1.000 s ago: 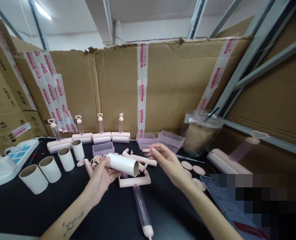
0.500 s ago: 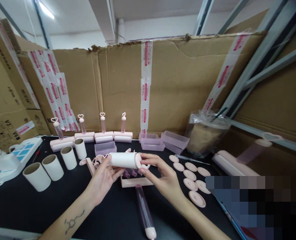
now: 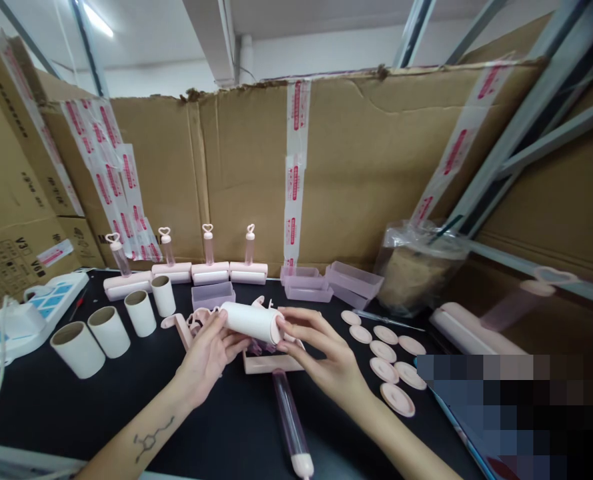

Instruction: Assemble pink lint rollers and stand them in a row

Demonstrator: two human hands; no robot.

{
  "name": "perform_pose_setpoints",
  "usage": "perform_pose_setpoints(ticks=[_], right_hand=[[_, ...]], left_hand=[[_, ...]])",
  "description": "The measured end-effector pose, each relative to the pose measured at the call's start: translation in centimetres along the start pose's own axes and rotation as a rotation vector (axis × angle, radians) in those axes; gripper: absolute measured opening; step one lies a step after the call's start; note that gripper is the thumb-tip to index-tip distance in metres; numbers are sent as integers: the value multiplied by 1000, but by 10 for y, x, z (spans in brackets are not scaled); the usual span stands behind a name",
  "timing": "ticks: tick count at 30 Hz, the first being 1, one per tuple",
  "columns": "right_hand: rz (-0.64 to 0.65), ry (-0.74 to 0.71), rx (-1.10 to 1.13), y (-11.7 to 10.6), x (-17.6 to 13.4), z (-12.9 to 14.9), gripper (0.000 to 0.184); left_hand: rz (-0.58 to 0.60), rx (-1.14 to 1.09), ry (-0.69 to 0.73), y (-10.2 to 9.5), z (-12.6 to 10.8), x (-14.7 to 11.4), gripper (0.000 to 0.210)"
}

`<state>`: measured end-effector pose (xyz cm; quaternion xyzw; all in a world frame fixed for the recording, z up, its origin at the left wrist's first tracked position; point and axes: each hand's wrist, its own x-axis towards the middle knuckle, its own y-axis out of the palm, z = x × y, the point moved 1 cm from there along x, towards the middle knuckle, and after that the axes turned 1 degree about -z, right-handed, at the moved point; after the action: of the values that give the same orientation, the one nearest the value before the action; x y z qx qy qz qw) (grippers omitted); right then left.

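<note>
A white lint roll (image 3: 250, 321) is held nearly level above the table, between my two hands. My left hand (image 3: 210, 348) grips its left end, with the thumb in front and fingers underneath. At the right end, the fingers of my right hand (image 3: 321, 343) press around a pink end cap (image 3: 275, 328) fitted there. Just below lies a pink lint roller frame (image 3: 273, 363) with a clear purple handle (image 3: 290, 420) pointing toward me. Behind my left hand sit other pink parts (image 3: 179, 327), partly hidden.
Several white rolls (image 3: 109, 332) stand at left beside a power strip (image 3: 41, 313). Assembled lint rollers (image 3: 211, 273) line the cardboard wall (image 3: 246, 180). Purple trays (image 3: 309, 287) sit at the back. Pink discs (image 3: 383, 351), a screwdriver (image 3: 389, 320) and a bagged drink (image 3: 411, 273) are at right.
The roll's right end has tipped slightly down, and my right fingers have closed in around the cap. The view has shifted a little.
</note>
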<state>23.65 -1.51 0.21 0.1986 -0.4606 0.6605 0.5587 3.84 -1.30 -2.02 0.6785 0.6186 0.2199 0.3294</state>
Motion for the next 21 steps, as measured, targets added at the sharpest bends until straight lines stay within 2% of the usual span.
perform_pose_setpoints(ticks=[3, 6, 8, 11, 13, 15, 21], right_hand=[[10, 17, 100, 4, -3, 0, 36], [-51, 144, 300, 9, -7, 0, 25], [-81, 217, 439, 10, -8, 0, 30], [64, 303, 571, 8, -7, 4, 51], [178, 379, 632, 5, -5, 7, 48], [218, 443, 683, 4, -2, 10, 42], [-6, 564, 697, 15, -2, 10, 37]], left_hand=[[17, 23, 18, 2, -1, -2, 23], [28, 52, 82, 5, -3, -5, 22], [37, 83, 104, 7, -5, -8, 21], [64, 119, 93, 8, -7, -11, 23], [67, 127, 116, 8, -9, -11, 26], [41, 129, 171, 7, -10, -10, 28], [24, 214, 220, 8, -5, -8, 40]])
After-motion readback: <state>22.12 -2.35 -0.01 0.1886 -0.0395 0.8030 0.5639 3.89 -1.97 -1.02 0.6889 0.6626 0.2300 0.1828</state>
